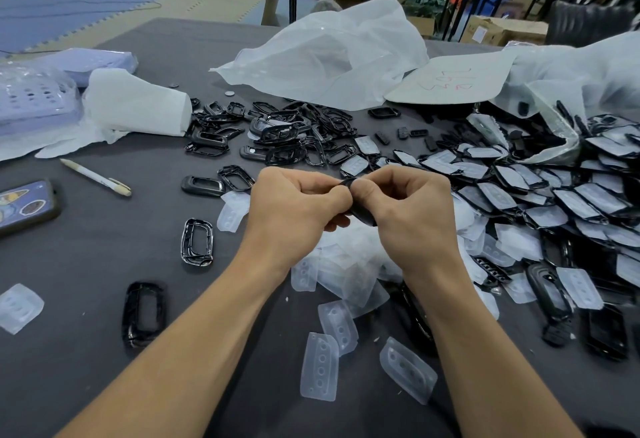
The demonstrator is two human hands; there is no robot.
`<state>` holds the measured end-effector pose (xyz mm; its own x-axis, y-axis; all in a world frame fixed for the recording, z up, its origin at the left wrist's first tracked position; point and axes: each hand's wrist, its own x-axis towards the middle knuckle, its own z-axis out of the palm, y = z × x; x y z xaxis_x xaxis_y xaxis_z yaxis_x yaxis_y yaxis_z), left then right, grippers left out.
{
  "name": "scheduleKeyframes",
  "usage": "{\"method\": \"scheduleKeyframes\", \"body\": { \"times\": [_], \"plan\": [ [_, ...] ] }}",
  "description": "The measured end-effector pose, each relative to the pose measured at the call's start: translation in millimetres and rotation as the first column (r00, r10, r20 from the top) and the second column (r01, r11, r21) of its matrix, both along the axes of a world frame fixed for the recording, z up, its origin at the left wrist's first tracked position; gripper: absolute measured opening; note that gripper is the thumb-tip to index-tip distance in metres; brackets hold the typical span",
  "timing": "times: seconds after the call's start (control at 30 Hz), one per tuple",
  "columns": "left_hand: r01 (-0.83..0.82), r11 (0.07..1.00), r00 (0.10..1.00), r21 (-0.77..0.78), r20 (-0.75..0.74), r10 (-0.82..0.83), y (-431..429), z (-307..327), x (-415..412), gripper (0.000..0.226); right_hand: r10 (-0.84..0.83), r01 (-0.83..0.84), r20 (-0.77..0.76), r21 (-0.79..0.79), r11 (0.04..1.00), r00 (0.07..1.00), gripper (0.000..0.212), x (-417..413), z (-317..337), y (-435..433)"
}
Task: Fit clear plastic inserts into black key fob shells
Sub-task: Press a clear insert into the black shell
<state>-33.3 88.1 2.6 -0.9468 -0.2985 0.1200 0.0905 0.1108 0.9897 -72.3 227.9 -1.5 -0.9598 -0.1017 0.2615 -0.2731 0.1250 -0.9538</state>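
Observation:
Above the middle of the dark table, my left hand (294, 205) and my right hand (408, 205) meet, both curled round one black key fob shell (362, 214). Only its dark edge shows between my thumbs; whether a clear insert sits in it is hidden. Loose clear plastic inserts (320, 366) lie under and in front of my wrists. Empty black shells (196, 242) are scattered at the left and heaped behind my hands (277, 132). Shells with inserts fitted (554, 195) are piled at the right.
A phone (24, 207) and a pen (97, 178) lie at the left, near white wrapped packs (135, 101). Crumpled plastic bags (329, 53) and a white card (453, 79) cover the far side. A bag at the right (554, 146) spills shells.

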Motion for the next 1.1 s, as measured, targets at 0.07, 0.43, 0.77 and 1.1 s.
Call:
{"method": "scheduleKeyframes", "body": {
  "times": [0.07,0.43,0.77,1.1],
  "plan": [
    [0.050,0.998,0.999,-0.043,0.024,-0.049,-2.7,0.8,-0.1,0.014,0.021,-0.021,-0.006,0.028,0.999,1.000,0.011,-0.7,2.6,3.9],
    [-0.076,0.988,0.996,0.131,0.050,0.070,-0.7,-0.3,-2.3,0.024,0.087,-0.071,0.124,-0.129,0.989,0.988,0.013,-1.9,6.5,4.5],
    [0.022,1.000,0.999,0.012,0.034,-0.022,-6.6,-2.8,-4.4,0.029,0.056,-0.043,0.084,-0.147,0.988,0.995,0.026,-3.3,6.0,5.7],
    [0.039,0.985,0.997,0.167,0.059,-0.050,-5.5,2.3,-2.4,0.031,-0.037,0.054,0.114,-0.152,0.987,0.993,0.020,-1.8,4.6,3.7]
  ]
}}
